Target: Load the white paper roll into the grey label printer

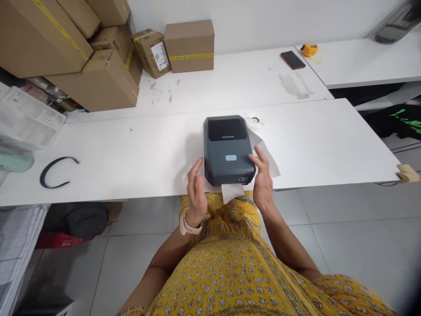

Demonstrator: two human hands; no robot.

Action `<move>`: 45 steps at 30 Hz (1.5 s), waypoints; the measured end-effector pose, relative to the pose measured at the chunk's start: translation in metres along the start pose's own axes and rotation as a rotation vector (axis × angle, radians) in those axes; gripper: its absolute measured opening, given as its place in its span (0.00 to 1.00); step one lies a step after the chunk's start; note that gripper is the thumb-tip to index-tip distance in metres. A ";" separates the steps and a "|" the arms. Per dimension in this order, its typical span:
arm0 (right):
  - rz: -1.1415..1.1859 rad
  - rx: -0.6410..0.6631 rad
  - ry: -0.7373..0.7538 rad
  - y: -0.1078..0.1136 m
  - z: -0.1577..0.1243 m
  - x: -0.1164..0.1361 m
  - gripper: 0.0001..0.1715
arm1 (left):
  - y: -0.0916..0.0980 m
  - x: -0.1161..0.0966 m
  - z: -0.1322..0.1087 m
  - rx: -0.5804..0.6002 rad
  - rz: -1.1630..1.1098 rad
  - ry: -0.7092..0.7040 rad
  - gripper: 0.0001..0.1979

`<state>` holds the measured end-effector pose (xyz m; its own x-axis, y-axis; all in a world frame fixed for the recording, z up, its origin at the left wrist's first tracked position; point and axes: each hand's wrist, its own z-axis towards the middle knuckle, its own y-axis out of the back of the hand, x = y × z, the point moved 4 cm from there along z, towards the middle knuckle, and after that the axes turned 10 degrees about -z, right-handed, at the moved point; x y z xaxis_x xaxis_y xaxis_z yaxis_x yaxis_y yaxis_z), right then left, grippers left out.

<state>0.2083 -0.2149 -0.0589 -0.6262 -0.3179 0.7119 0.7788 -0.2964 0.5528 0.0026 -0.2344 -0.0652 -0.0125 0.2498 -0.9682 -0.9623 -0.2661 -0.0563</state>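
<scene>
A dark grey label printer (pixel 226 151) with a black window on its lid and a light button sits at the front edge of the white table. White label paper (pixel 233 192) sticks out of its front, towards me. To the printer's left is my left hand (pixel 196 193), upright with fingers apart and nothing in it. My right hand (pixel 262 180) is open at the printer's right side, its fingertips at or just touching the casing near the front corner. Behind the printer's right back corner lies a small white roll (pixel 255 121), and a white sheet (pixel 268 153) stretches along the right side.
Cardboard boxes (pixel 189 46) stand along the back and pile up at the left. A black headband (pixel 54 171) lies on the table's left. At the back right are a phone (pixel 292 60) and a yellow tape measure (pixel 309 49). A pale block (pixel 408 174) sits at the table's right corner.
</scene>
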 end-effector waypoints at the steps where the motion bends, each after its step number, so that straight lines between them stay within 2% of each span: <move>1: 0.046 -0.031 -0.059 0.000 -0.004 -0.005 0.32 | -0.002 0.000 0.001 0.027 -0.012 -0.004 0.26; 3: 0.103 -0.056 -0.131 -0.003 -0.008 -0.012 0.34 | -0.004 -0.002 0.003 0.051 -0.050 -0.038 0.26; 6: 0.151 -0.055 -0.079 -0.008 0.003 -0.008 0.38 | -0.006 -0.011 0.016 0.053 -0.060 -0.128 0.24; 9: 0.067 -0.095 0.026 -0.003 0.037 0.000 0.40 | -0.008 -0.018 0.046 0.022 -0.004 -0.210 0.22; 11: -0.046 -0.158 0.059 0.005 0.070 0.004 0.39 | -0.011 -0.014 0.074 0.009 0.058 -0.224 0.19; 14: -0.114 -0.271 0.093 0.012 0.125 0.009 0.37 | -0.020 0.010 0.112 0.101 0.147 -0.076 0.20; 16: -0.055 -0.281 0.127 0.009 0.160 0.010 0.38 | -0.027 0.028 0.128 0.177 0.151 0.052 0.24; 20: 0.063 -0.204 0.151 -0.006 0.213 0.004 0.41 | -0.037 0.043 0.135 0.209 0.202 0.136 0.29; 23: 0.057 -0.169 0.131 -0.016 0.245 -0.007 0.43 | -0.041 0.038 0.133 0.198 0.302 0.130 0.30; 26: 0.021 -0.075 0.092 -0.024 0.273 -0.015 0.47 | -0.042 0.031 0.131 0.200 0.363 0.120 0.29; 28: 0.025 -0.027 0.067 -0.025 0.282 -0.015 0.47 | -0.043 0.029 0.130 0.204 0.375 0.128 0.29; 30: 0.033 -0.058 0.059 -0.018 0.276 -0.011 0.44 | -0.043 0.028 0.129 0.201 0.393 0.140 0.30; 32: 0.017 -0.175 0.071 -0.004 0.254 -0.004 0.39 | -0.044 0.027 0.127 0.199 0.426 0.146 0.32; 34: -0.023 -0.275 0.098 0.009 0.219 0.002 0.34 | -0.045 0.024 0.126 0.206 0.458 0.152 0.33; 35: -0.058 -0.253 0.116 0.012 0.201 0.005 0.34 | -0.046 0.023 0.126 0.208 0.470 0.155 0.33; 36: -0.107 -0.141 0.152 0.010 0.185 0.008 0.34 | -0.046 0.022 0.126 0.208 0.478 0.159 0.33; 39: -0.226 0.322 0.289 -0.011 0.152 0.013 0.29 | -0.047 0.020 0.126 0.204 0.493 0.156 0.32; 40: -0.238 0.434 0.326 -0.019 0.148 0.014 0.25 | -0.047 0.021 0.127 0.206 0.497 0.151 0.32; 42: -0.304 0.559 0.389 -0.034 0.152 0.017 0.19 | -0.047 0.022 0.127 0.212 0.501 0.143 0.33; 45: -0.605 0.820 0.503 -0.060 0.168 0.020 0.19 | -0.048 0.027 0.127 0.226 0.505 0.140 0.34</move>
<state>0.1555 -0.0522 -0.0049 -0.7063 -0.7036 0.0786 0.0157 0.0955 0.9953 0.0137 -0.0971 -0.0575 -0.4651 0.0137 -0.8852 -0.8805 -0.1106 0.4609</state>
